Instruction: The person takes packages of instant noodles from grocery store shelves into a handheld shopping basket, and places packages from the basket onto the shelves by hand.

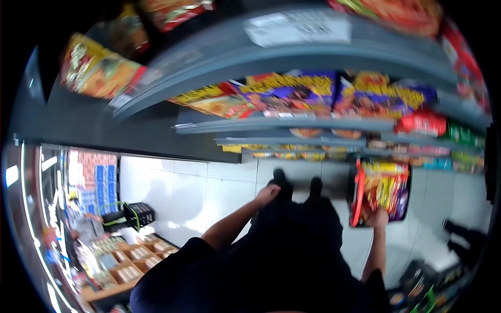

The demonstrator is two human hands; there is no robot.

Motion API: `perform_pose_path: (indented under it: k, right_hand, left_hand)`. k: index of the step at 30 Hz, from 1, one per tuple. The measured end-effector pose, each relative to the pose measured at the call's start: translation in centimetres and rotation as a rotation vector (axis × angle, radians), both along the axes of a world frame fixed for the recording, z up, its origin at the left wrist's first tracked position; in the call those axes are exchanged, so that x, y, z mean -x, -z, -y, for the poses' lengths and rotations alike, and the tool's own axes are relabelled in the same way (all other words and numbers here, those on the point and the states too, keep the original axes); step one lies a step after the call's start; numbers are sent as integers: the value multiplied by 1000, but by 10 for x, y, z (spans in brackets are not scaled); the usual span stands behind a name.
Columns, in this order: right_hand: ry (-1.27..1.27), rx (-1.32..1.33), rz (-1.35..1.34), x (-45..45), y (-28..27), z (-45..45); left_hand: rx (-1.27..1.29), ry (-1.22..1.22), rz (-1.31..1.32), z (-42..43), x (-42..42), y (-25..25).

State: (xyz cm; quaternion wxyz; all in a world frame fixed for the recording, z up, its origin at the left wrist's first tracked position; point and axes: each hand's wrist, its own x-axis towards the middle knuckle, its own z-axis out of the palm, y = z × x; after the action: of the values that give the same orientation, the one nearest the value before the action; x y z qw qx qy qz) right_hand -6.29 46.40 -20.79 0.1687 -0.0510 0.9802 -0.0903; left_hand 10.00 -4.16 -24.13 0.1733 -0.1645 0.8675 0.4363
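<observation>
My left hand (269, 194) hangs in front of my legs with its fingers curled in, and nothing shows in it. On the right, my right hand (380, 217) is at the near side of a shopping basket (358, 194) with a red edge. Several snack bags (385, 183) in yellow, red and purple fill the basket. The right hand overlaps the bags; blur hides its fingers, so I cannot tell whether it grips one.
Ahead are shelves (308, 124) with purple-and-yellow bags (292, 93) and a price label (297, 28). At left stand a display table (117, 279) with boxes, a black basket (140, 214) and a person (86, 224). Another person's legs (462, 237) show at right on the tiled floor (188, 193).
</observation>
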Motion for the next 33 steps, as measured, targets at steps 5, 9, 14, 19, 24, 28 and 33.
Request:
perform_pose_path:
  k: [5, 9, 14, 19, 24, 28, 33]
  right_hand:
    - [192, 149, -250, 15, -117, 21]
    - [-18, 242, -400, 20, -259, 82]
    - [-482, 373, -383, 21, -389, 179]
    - [-898, 484, -350, 25, -407, 294]
    - [-945, 635, -417, 10, -386, 396]
    - [-768, 865, -359, -14, -347, 428]
    - [-708, 790, 109, -46, -272, 441]
  left_hand:
    - [-47, -14, 35, 11, 10, -22]
    - [-170, -10, -208, 13, 53, -77]
    - [-397, 118, -775, 3, 106, -264]
    - [-194, 287, -564, 20, 77, -343]
    - [-571, -288, -534, 74, 14, -249]
    - [-1107, -837, -500, 106, -36, -250]
    - [-1222, -1028, -535, 161, -63, -253]
